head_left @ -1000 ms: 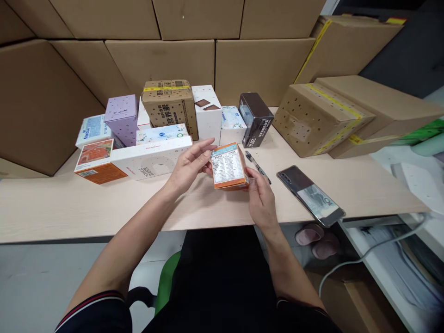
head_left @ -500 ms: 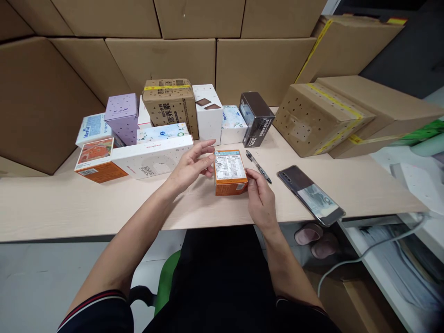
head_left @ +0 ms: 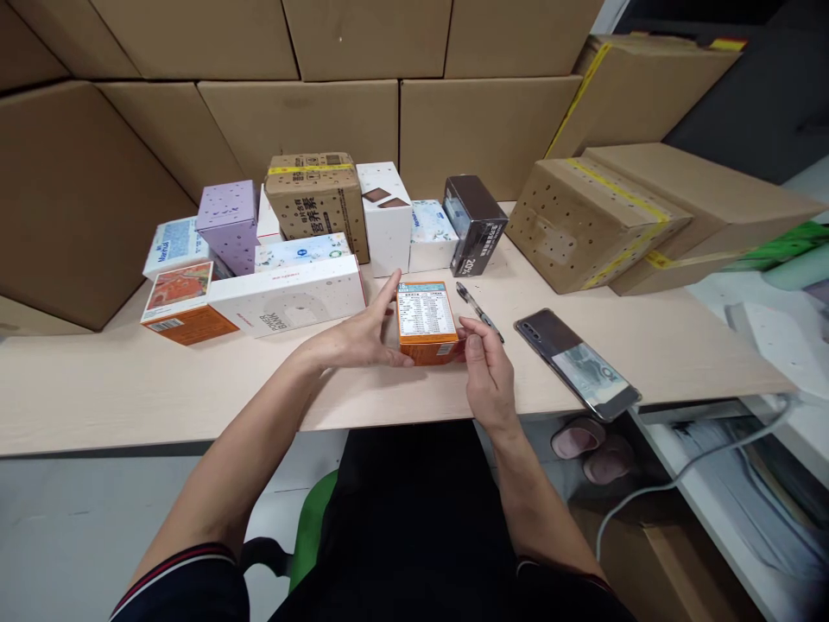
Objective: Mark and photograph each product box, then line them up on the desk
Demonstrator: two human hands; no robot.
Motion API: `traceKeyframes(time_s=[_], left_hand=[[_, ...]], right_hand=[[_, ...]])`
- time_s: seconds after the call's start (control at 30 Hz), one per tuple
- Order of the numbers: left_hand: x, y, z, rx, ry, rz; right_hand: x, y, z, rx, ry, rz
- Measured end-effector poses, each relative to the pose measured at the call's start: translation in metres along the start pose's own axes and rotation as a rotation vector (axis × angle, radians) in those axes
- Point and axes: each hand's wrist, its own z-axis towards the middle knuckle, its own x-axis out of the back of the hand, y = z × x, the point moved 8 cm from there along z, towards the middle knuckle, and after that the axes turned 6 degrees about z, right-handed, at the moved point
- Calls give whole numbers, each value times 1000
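Observation:
A small orange box (head_left: 427, 352) with a white printed panel on top sits on the desk between my hands. My left hand (head_left: 366, 335) is around its left side, thumb at the lower front corner and index finger stretched toward the back corner. At the right side, my right hand (head_left: 487, 367) has curled fingers against the box; some fingertips are hidden. Just beyond that hand lies a black pen (head_left: 477, 309).
A phone (head_left: 579, 364) lies on the right of the desk (head_left: 161, 389). Behind stand a white power bank box (head_left: 291, 302), a purple box (head_left: 228, 220), a brown carton (head_left: 317, 199), a white box (head_left: 387, 220) and a dark box (head_left: 479, 225). Larger cartons (head_left: 592, 225) stand at right.
My left hand has come down along the box's left side, its thumb moving from the upper edge to the lower front corner. My right hand has stayed nearly in place.

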Motion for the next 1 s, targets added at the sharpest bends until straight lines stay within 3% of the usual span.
traceKeyframes(time_s=[0.13,0.3,0.43,0.57,0.7,0.8,0.9,1.0], left_hand=[[6,14,0,-3,96,60],[18,24,-5,-63,205,36],[14,27,-6,-86,207,146],[5,32,-4,-81,152,267],[2,33,-3,-68,97,345],[1,31,-3,-57,53,393],[1,27,-4,-51,14,402],[1,24,-5,-61,4,381]], right_hand=[[6,0,4,29,22,-73],[25,-10,31,185,9,-613],[33,0,57,25,-126,-1100],[27,3,65,-134,-293,-1280],[22,2,66,-189,-352,-1312],[27,5,68,-202,-317,-1251],[40,6,73,-157,-170,-1015],[57,2,75,-89,69,-549]])
